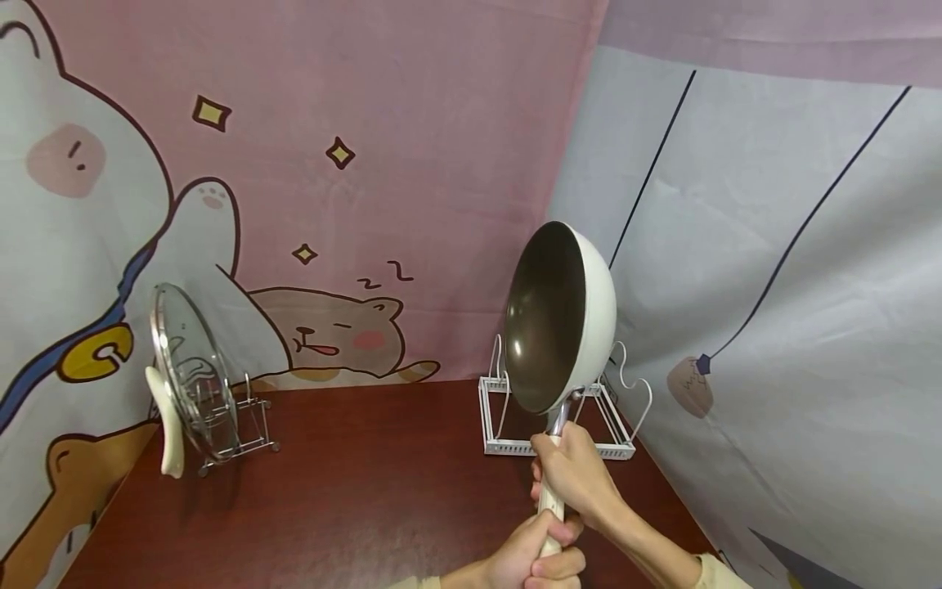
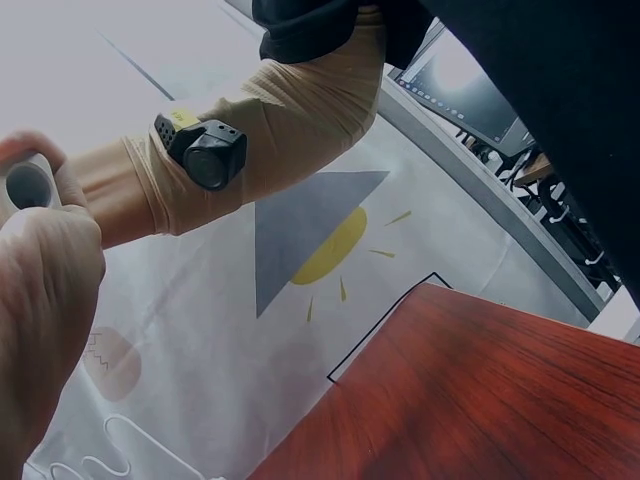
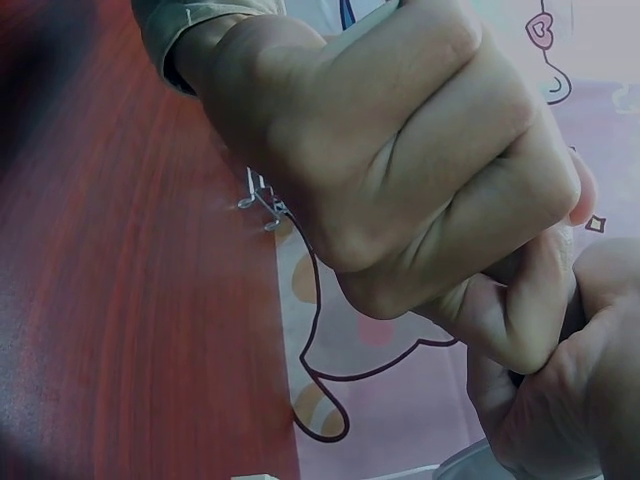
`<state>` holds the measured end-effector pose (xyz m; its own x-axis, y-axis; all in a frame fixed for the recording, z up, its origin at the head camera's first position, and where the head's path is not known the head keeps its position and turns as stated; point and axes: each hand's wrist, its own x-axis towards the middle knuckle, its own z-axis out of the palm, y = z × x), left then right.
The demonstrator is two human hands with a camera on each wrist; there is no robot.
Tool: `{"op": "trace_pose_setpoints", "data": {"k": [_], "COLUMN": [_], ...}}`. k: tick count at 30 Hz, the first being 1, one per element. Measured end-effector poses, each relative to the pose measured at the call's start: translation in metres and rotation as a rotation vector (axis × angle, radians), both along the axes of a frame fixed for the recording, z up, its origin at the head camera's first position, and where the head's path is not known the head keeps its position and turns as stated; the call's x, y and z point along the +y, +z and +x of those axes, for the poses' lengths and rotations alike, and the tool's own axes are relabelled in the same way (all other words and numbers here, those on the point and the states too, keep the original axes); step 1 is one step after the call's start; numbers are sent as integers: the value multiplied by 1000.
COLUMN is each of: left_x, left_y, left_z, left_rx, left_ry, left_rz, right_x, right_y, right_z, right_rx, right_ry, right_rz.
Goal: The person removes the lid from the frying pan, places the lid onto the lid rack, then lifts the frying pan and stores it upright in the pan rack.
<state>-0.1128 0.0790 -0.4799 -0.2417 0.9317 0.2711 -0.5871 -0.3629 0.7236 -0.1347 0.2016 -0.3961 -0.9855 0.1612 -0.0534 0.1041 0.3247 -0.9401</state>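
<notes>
A wok (image 1: 599, 315), white outside and dark inside, is raised nearly upright over a white wire rack (image 1: 508, 447), its inside facing left. My right hand (image 1: 577, 474) grips the upper part of its pale handle (image 1: 550, 501), near the metal neck. Lower down, my left hand (image 1: 526, 556) wraps round the handle's end. In the left wrist view the hollow handle end (image 2: 30, 185) shows beside the left hand (image 2: 45, 300). The right wrist view has the left hand's curled fingers (image 3: 430, 170) up close, with part of the right hand (image 3: 615, 370) at the edge.
On the left of the dark red table (image 1: 353, 491), a glass lid (image 1: 193, 360) with a cream handle stands in a small metal rack (image 1: 253, 446). Cartoon-printed cloth (image 1: 441, 164) hangs behind and along the right side. A screen (image 2: 470, 90) appears in the left wrist view.
</notes>
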Motion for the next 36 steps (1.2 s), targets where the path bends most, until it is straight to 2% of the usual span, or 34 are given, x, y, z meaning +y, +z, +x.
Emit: {"op": "trace_pose_setpoints", "data": {"k": [13, 22, 36], "left_x": [4, 6, 6], "left_y": [0, -1, -4], "left_z": [-1, -3, -6], "left_rx": [-36, -23, -28], "left_ry": [-9, 13, 0], "left_rz": [-27, -39, -56], "right_x": [4, 6, 6], "right_y": [-5, -6, -11], "right_z": [-6, -10, -14], "right_rx": [-27, -40, -63], "right_ry": [0, 14, 20], "right_rz": [6, 2, -2]}}
